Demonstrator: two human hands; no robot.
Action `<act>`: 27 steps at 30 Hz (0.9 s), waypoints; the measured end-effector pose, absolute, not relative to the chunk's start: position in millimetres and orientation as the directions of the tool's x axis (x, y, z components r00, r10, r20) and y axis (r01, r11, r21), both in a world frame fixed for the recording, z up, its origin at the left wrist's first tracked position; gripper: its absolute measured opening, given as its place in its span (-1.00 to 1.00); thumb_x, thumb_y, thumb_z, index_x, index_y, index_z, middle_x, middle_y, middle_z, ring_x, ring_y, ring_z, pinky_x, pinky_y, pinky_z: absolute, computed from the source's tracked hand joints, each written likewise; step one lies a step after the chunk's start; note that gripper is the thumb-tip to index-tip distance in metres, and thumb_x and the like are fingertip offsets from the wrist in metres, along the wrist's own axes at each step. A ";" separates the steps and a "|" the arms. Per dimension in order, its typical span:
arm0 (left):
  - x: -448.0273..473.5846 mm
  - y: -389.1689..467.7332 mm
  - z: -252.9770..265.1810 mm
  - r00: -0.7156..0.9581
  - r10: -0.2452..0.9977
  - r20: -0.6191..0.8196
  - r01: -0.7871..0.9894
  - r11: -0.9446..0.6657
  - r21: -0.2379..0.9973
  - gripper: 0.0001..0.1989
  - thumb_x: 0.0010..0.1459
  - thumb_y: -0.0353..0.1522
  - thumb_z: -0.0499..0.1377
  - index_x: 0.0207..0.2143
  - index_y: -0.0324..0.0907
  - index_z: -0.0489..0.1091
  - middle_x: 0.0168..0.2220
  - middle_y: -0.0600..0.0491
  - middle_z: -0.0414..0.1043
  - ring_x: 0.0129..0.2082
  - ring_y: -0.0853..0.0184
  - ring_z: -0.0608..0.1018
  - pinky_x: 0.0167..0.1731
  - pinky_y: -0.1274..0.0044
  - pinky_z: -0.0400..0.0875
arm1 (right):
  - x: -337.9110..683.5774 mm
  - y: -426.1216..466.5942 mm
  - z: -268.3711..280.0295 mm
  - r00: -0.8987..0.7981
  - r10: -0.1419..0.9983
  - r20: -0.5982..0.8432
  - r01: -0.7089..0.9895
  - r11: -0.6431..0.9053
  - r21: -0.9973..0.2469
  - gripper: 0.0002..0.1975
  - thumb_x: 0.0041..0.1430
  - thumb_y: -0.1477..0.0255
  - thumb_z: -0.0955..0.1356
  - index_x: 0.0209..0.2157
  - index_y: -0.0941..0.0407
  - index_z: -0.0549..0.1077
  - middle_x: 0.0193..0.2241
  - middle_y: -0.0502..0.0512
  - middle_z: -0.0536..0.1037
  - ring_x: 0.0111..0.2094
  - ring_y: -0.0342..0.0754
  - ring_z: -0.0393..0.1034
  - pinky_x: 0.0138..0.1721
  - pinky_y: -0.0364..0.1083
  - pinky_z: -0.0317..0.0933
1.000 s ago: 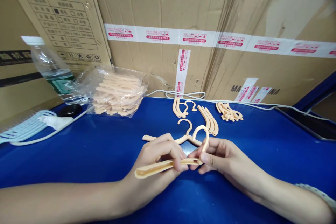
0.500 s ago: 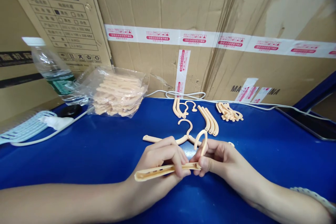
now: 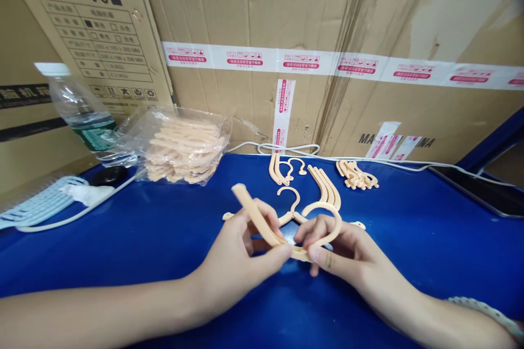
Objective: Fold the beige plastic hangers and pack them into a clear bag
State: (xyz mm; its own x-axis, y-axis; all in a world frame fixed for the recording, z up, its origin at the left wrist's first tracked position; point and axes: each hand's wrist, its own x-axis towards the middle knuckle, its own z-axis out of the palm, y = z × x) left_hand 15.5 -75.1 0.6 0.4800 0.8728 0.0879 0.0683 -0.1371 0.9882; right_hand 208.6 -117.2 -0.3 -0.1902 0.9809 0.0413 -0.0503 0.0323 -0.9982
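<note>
My left hand [image 3: 254, 256] pinches a beige plastic hanger arm [image 3: 257, 215], which slants up to the left. Between thumb and fingers, my right hand [image 3: 338, 245] grips a curved hanger hook [image 3: 336, 218]. The lower end of the hook meets the end of the arm between both hands; whether they are locked together I cannot tell. Just behind my hands a hanger [image 3: 293, 204] with its hook lies on the blue table, partly hidden by them. Three or so loose hanger arms [image 3: 325, 185] lie beyond my right hand.
At the back are more arms and hooks [image 3: 286, 169] and a small pile of hooks [image 3: 357, 175]. A clear bag of hanger parts [image 3: 184, 147], a water bottle [image 3: 88, 114] and a white cable [image 3: 393, 162] sit along the cardboard boxes [image 3: 254, 5]. A dark flat device [image 3: 475, 191] lies right.
The hanger arm has turned from nearly level, hollow side showing, to slanting up leftward with its smooth side showing. The hook has swung to show its full curve. Both hands keep their hold.
</note>
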 end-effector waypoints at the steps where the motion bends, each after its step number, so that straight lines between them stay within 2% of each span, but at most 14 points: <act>1: 15.9 -73.5 1.2 0.472 0.880 0.057 0.027 -0.079 0.996 -0.74 -0.01 -0.41 0.28 -0.32 -0.13 0.24 -0.45 0.17 0.37 -0.43 0.39 0.48 -0.46 0.59 0.39 | 209.1 -116.8 0.0 -0.184 0.981 0.069 -0.042 0.062 -0.997 -0.69 0.09 0.22 0.49 -0.47 0.15 0.44 -0.40 0.02 0.46 -0.49 -0.22 0.32 -0.45 -0.21 0.31; 4: 16.1 -70.8 0.6 0.463 0.885 0.041 -0.033 -0.028 0.999 -0.65 -0.02 -0.43 0.29 -0.20 -0.13 0.24 -0.41 0.18 0.38 -0.38 0.41 0.51 -0.38 0.59 0.44 | 207.7 -116.4 -2.0 -0.182 0.980 0.084 -0.018 0.082 -0.996 -0.69 0.07 0.21 0.50 -0.46 0.15 0.46 -0.53 -0.05 0.38 -0.57 -0.24 0.25 -0.57 -0.25 0.26; 7: 16.4 -71.6 -2.7 0.549 0.836 0.017 -0.052 0.014 0.999 -0.64 0.02 -0.43 0.30 -0.14 -0.13 0.26 -0.32 0.14 0.46 -0.29 0.37 0.56 -0.24 0.51 0.48 | 202.2 -118.5 -6.6 -0.202 0.978 0.043 -0.019 0.040 -0.999 -0.68 0.02 0.20 0.52 -0.47 0.16 0.47 -0.56 -0.05 0.40 -0.59 -0.24 0.25 -0.60 -0.25 0.26; 9: 16.9 -72.1 -4.6 0.615 0.788 -0.024 -0.025 0.049 0.998 -0.71 0.03 -0.41 0.31 -0.21 -0.16 0.30 -0.30 0.09 0.52 -0.25 0.33 0.59 -0.20 0.47 0.48 | 200.6 -119.3 -7.7 -0.207 0.978 0.025 -0.030 0.019 -0.999 -0.68 -0.01 0.21 0.53 -0.47 0.16 0.46 -0.55 -0.04 0.41 -0.58 -0.23 0.26 -0.60 -0.25 0.26; 11: 17.4 -71.3 -5.2 0.628 0.776 -0.053 0.004 0.065 0.998 -0.77 0.01 -0.40 0.33 -0.31 -0.18 0.33 -0.33 0.06 0.56 -0.27 0.30 0.61 -0.21 0.45 0.47 | 205.3 -116.6 -4.9 -0.202 0.978 0.043 -0.027 0.038 -0.999 -0.69 0.01 0.22 0.53 -0.37 0.14 0.48 -0.53 -0.03 0.45 -0.56 -0.19 0.31 -0.59 -0.22 0.28; 13: 17.7 -69.7 -4.8 0.588 0.806 -0.064 0.005 0.075 0.997 -0.78 -0.03 -0.41 0.35 -0.40 -0.20 0.33 -0.38 0.07 0.57 -0.32 0.30 0.62 -0.25 0.47 0.46 | 218.7 -108.1 1.6 -0.145 0.981 0.132 0.059 0.141 -0.988 -0.71 0.11 0.21 0.47 -0.24 0.11 0.49 -0.48 0.02 0.51 -0.53 -0.14 0.36 -0.54 -0.17 0.31; 14: 17.7 -68.8 -4.5 0.564 0.823 -0.066 -0.003 0.082 0.997 -0.77 -0.04 -0.42 0.36 -0.41 -0.20 0.33 -0.40 0.08 0.57 -0.34 0.31 0.61 -0.26 0.48 0.45 | 228.2 -101.7 5.2 -0.113 0.971 0.209 0.155 0.225 -0.962 -0.73 0.16 0.22 0.44 -0.20 0.10 0.49 -0.47 0.04 0.53 -0.52 -0.12 0.38 -0.51 -0.13 0.32; 15: 17.8 -68.0 -4.2 0.545 0.836 -0.067 -0.016 0.091 0.996 -0.77 -0.05 -0.42 0.36 -0.42 -0.20 0.33 -0.42 0.10 0.56 -0.36 0.33 0.61 -0.27 0.50 0.44 | 238.8 -94.1 8.5 -0.063 0.948 0.313 0.301 0.317 -0.899 -0.77 0.23 0.23 0.39 -0.21 0.09 0.51 -0.42 0.07 0.55 -0.49 -0.09 0.39 -0.45 -0.09 0.33; 16: 17.8 -67.4 -4.1 0.534 0.843 -0.067 -0.035 0.102 0.994 -0.76 -0.04 -0.43 0.36 -0.42 -0.19 0.32 -0.43 0.12 0.55 -0.38 0.35 0.60 -0.29 0.52 0.43 | 249.7 -85.9 10.8 -0.069 0.898 0.434 0.485 0.410 -0.772 -0.83 0.24 0.28 0.38 -0.23 0.08 0.53 -0.37 0.11 0.57 -0.40 -0.04 0.42 -0.36 -0.04 0.34; 17: 17.8 -67.0 -4.1 0.528 0.847 -0.066 -0.058 0.114 0.992 -0.76 -0.04 -0.43 0.36 -0.42 -0.19 0.31 -0.44 0.14 0.54 -0.39 0.38 0.59 -0.30 0.53 0.41 | 260.2 -77.5 11.8 -0.172 0.846 0.504 0.632 0.487 -0.603 -0.87 0.22 0.34 0.38 -0.25 0.08 0.55 -0.36 0.13 0.57 -0.32 0.03 0.42 -0.27 0.03 0.33; 19: 17.9 -66.5 -5.0 0.526 0.848 -0.069 -0.106 0.146 0.984 -0.73 -0.03 -0.43 0.36 -0.43 -0.19 0.27 -0.45 0.17 0.52 -0.40 0.42 0.57 -0.31 0.57 0.38 | 276.9 -62.7 9.8 -0.361 0.795 0.487 0.769 0.550 -0.327 -0.85 0.18 0.43 0.39 -0.20 0.06 0.57 -0.25 0.18 0.57 -0.17 0.14 0.38 -0.11 0.16 0.28; 21: 18.0 -66.1 -6.3 0.527 0.847 -0.073 -0.139 0.171 0.975 -0.70 -0.03 -0.43 0.37 -0.44 -0.18 0.23 -0.46 0.19 0.51 -0.41 0.44 0.56 -0.33 0.58 0.36 | 286.1 -52.3 4.0 -0.442 0.784 0.437 0.793 0.569 -0.218 -0.82 0.18 0.47 0.37 -0.18 0.08 0.58 -0.20 0.21 0.56 -0.13 0.16 0.35 -0.08 0.19 0.28; 24: 17.9 -65.6 -7.5 0.534 0.842 -0.075 -0.145 0.178 0.973 -0.68 -0.04 -0.42 0.38 -0.43 -0.19 0.23 -0.45 0.19 0.50 -0.40 0.44 0.56 -0.33 0.59 0.34 | 288.7 -45.9 -3.8 -0.466 0.782 0.414 0.775 0.586 -0.234 -0.84 0.22 0.50 0.34 -0.25 0.09 0.59 -0.24 0.21 0.57 -0.16 0.13 0.37 -0.12 0.15 0.31; 27: 17.6 -65.2 -6.7 0.534 0.842 -0.078 -0.134 0.176 0.975 -0.67 -0.05 -0.41 0.40 -0.41 -0.19 0.24 -0.44 0.18 0.50 -0.38 0.43 0.56 -0.32 0.58 0.33 | 285.8 -47.7 -2.6 -0.394 0.787 0.475 0.726 0.583 -0.364 -0.87 0.23 0.45 0.35 -0.31 0.07 0.58 -0.25 0.16 0.58 -0.16 0.10 0.41 -0.11 0.12 0.31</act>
